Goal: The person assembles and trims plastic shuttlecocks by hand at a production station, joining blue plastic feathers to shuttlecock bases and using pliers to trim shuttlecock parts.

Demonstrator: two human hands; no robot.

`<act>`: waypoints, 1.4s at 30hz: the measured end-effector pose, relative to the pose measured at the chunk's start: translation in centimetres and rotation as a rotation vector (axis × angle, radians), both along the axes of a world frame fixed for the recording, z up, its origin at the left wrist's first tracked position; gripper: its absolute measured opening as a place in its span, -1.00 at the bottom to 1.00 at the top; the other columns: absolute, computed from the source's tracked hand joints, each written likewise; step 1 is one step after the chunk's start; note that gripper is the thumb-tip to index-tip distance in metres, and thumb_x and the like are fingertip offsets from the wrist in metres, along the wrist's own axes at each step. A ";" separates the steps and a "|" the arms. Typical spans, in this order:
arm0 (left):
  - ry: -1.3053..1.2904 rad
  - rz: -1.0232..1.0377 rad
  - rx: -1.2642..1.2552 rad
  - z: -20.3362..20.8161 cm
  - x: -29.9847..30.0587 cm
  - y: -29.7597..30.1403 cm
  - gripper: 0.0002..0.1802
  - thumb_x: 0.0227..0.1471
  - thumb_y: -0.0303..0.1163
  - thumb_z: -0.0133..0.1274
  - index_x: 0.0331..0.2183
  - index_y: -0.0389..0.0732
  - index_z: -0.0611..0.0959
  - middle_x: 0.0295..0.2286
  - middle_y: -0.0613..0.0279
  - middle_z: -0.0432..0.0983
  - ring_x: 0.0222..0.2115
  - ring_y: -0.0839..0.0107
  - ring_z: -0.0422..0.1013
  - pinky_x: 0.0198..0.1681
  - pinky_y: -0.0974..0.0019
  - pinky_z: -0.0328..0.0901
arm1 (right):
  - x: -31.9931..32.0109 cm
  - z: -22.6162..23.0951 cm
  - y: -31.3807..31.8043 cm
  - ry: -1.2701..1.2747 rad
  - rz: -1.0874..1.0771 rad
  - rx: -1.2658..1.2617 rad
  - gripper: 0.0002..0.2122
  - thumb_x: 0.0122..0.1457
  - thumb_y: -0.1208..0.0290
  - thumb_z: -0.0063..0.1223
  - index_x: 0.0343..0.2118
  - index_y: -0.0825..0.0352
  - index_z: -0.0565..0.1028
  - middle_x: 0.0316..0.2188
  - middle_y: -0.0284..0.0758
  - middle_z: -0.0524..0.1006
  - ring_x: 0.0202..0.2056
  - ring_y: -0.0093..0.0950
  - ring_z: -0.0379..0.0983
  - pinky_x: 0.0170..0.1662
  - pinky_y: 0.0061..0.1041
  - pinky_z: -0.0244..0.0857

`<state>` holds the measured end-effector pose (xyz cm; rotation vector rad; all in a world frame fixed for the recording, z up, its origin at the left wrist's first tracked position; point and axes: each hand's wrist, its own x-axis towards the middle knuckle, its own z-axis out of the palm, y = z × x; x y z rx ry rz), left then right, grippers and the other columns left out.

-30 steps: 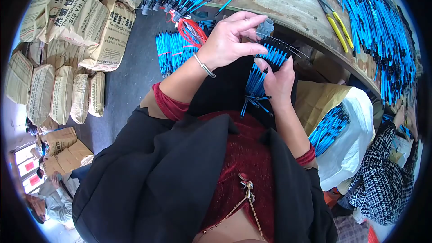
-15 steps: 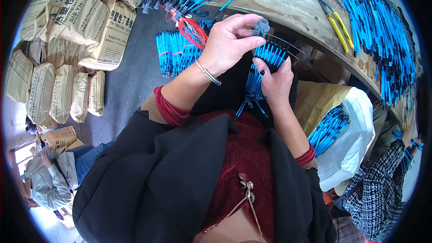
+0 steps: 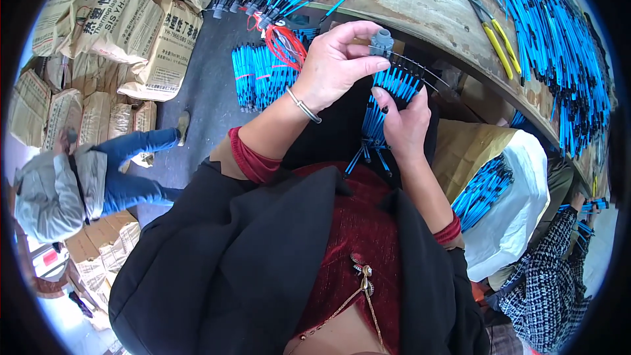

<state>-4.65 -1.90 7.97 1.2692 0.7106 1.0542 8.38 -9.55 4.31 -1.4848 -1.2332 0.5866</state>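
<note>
My left hand (image 3: 334, 66) is closed, pinching a grey ribbed plastic piece (image 3: 382, 40) between thumb and fingers. Right below it, my right hand (image 3: 406, 125) wraps round a bundle of thin blue tubes (image 3: 397, 81) with black ends. The tubes fan out at the top in a row, and their lower ends hang together over my lap. Two thin metal rods (image 3: 436, 79) run along the row's black tips and stick out to the right. The grey piece sits at the left end of this row; whether it is joined to a tube I cannot tell.
Bound blue bundles (image 3: 257, 79) lie left of my hands, with red cords (image 3: 284, 47) beside them. Yellow-handled pliers (image 3: 496, 39) and piled blue tubes (image 3: 559, 46) rest on the wooden bench (image 3: 420, 0). A white-lined sack (image 3: 522, 204) stands at right. People are on both sides.
At the left, a person in jeans has stepped further into view. The person at the right has shifted an arm toward the bench. My hands keep nearly the same hold.
</note>
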 end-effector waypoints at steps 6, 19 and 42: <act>0.116 0.045 0.047 0.4 0.1 -0.2 -0.56 -0.20 -0.62 0.17 -0.18 -0.30 0.46 -0.37 0.22 0.52 -0.33 0.54 0.43 -0.28 0.48 0.34 | 0.1 -0.3 -0.1 0.009 -0.004 -0.015 -0.69 -0.06 0.35 0.22 -0.29 0.36 0.39 -0.48 -0.27 0.55 -0.44 -0.45 0.51 -0.33 -0.53 0.33; 0.091 -0.110 0.067 1.2 -1.4 0.9 -0.64 -0.20 -0.65 0.17 -0.25 -0.33 0.50 -0.37 0.21 0.52 -0.33 0.50 0.45 -0.24 0.44 0.37 | 0.7 0.0 0.3 -0.137 0.121 -0.011 -0.74 0.05 0.37 0.09 -0.25 0.38 0.34 -0.52 -0.17 0.50 -0.49 -0.29 0.48 -0.40 -0.43 0.31; -0.038 -0.265 0.002 -0.3 -1.5 1.6 -0.59 -0.13 -0.64 0.09 -0.13 -0.33 0.48 -0.33 0.20 0.51 -0.34 0.51 0.44 -0.27 0.46 0.36 | 3.5 0.5 1.8 -0.046 0.399 -0.097 -0.80 0.15 0.35 -0.07 -0.26 0.37 0.35 -0.66 -0.28 0.39 -0.64 -0.49 0.32 -0.51 -0.50 0.21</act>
